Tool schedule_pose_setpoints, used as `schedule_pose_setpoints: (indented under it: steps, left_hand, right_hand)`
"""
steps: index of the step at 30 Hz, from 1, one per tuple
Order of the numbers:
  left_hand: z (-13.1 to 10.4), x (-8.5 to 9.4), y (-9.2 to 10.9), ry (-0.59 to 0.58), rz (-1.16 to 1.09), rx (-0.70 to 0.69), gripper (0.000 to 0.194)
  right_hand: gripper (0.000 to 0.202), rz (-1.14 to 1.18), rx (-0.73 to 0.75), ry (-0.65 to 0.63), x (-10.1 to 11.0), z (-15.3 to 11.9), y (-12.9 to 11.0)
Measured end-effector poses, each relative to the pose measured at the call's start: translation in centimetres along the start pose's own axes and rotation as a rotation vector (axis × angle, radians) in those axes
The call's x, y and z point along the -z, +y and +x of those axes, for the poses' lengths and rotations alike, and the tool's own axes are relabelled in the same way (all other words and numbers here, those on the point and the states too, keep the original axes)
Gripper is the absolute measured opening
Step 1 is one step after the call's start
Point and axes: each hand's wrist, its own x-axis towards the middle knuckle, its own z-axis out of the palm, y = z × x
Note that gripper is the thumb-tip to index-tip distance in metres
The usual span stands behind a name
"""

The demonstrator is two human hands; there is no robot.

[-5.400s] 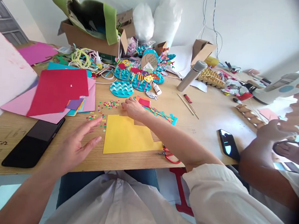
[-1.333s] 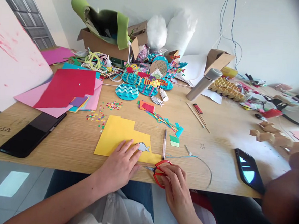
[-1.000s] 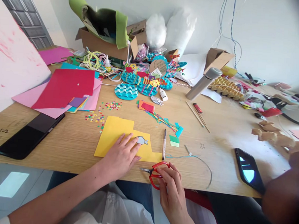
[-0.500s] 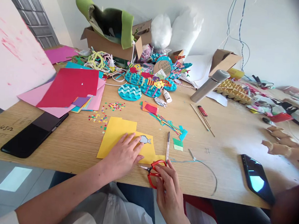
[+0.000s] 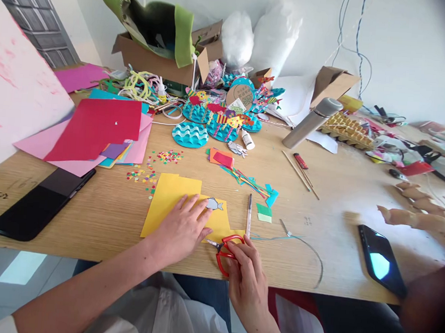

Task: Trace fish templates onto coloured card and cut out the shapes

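Note:
My left hand [image 5: 183,224] lies flat on a sheet of yellow paper [image 5: 162,198], fingers spread. A small grey paper fish [image 5: 214,204] with a dark outline rests on that sheet, right by my fingertips. My right hand [image 5: 248,283] has its fingers on the red handles of a pair of scissors [image 5: 225,251] at the table's front edge. The blades point left, toward my left thumb. Just beyond the right hand lies a pen [image 5: 248,216], beside green paper pieces [image 5: 264,213].
Colored paper strips [image 5: 250,180], confetti dots [image 5: 146,174] and blue wavy crafts [image 5: 190,135] lie farther back. A black phone [image 5: 27,210] and colored sheets [image 5: 92,128] are at left. Rightward are a steel flask [image 5: 311,122], another phone [image 5: 382,261] and a co-worker's hand [image 5: 415,219].
The view has shifted slightly. My right hand and the scissors sit a little farther left and higher in the picture. My left hand stays flat on the yellow paper.

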Motion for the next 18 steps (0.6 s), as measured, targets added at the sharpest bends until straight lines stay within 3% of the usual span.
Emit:
schedule_pose_setpoints:
  steps: [18]
  left_hand:
    - [0.36, -0.77, -0.11, 0.01, -0.012, 0.003, 0.04]
  right_hand:
    - [0.039, 0.018, 0.058, 0.045, 0.09, 0.25, -0.14]
